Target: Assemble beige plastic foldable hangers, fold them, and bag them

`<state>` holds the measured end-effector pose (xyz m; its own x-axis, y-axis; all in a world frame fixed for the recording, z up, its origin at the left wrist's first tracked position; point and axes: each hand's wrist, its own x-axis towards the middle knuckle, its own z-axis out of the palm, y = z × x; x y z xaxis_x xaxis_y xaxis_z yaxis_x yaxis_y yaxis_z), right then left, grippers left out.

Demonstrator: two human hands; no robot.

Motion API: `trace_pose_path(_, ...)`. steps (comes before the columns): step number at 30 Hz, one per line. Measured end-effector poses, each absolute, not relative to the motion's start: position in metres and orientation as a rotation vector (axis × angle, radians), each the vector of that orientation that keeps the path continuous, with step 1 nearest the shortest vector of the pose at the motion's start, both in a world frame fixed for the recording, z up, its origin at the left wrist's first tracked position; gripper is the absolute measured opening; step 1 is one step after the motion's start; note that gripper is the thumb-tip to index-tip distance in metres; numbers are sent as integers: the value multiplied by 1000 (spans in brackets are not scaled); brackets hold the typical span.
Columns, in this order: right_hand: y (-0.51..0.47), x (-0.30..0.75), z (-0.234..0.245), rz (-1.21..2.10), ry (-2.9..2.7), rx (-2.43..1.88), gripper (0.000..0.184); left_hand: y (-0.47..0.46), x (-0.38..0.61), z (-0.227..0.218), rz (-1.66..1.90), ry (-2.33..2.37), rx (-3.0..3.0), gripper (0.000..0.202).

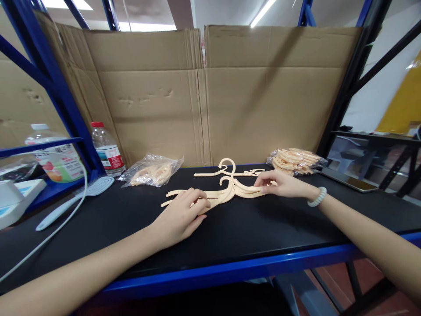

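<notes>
Several cream-coloured plastic clothes hangers [226, 193] lie together near the middle of the black tabletop, their hooks pointing away from me. My left hand [184, 213] is curled over their left arms, fingers on top and thumb at the near side; their tips stick out past the knuckles. At the right end, my right hand [281, 183] pinches the hangers' arm between thumb and fingers, a pale beaded bracelet [317, 197] on its wrist. Just behind them lies another cream hanger [208, 174], partly hidden by the hooks in front.
Behind left is a clear plastic bag [154, 170] with cream hangers; behind right, a fuller bag [292, 160]. A red-capped bottle [110, 153], pale hairbrush [95, 186] and white cable [62, 224] are at left. A flat dark device [348, 179] lies right. Cardboard [158, 101] walls the back.
</notes>
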<state>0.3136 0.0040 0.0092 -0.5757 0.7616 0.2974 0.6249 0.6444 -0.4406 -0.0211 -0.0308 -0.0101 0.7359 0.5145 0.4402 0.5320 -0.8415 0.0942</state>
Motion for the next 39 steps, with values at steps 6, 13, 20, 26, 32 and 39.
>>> trace_pose_path(6,4,322,14,329,-2565,-1136,20,-20,-24,-13,-642,-850,-2943,16)
trace_pose_path(13,5,323,14,293,-2632,-1200,11,-16,-27,-15,-559,-843,-2831,22)
trace_pose_path(20,15,326,5,216,-2600,-1266,8,-16,-28,-16,-580,-900,-2843,27)
trace_pose_path(26,23,327,-3,172,-2533,-1288,6,-14,-29,-17,-510,-920,-2807,34)
trace_pose_path(32,24,326,-6,95,-2495,-1267,4,-14,-30,-16,-461,-967,-2757,36)
trace_pose_path(39,24,321,-8,19,-2492,-1219,4,-14,-28,-17,-425,-1030,-2701,34)
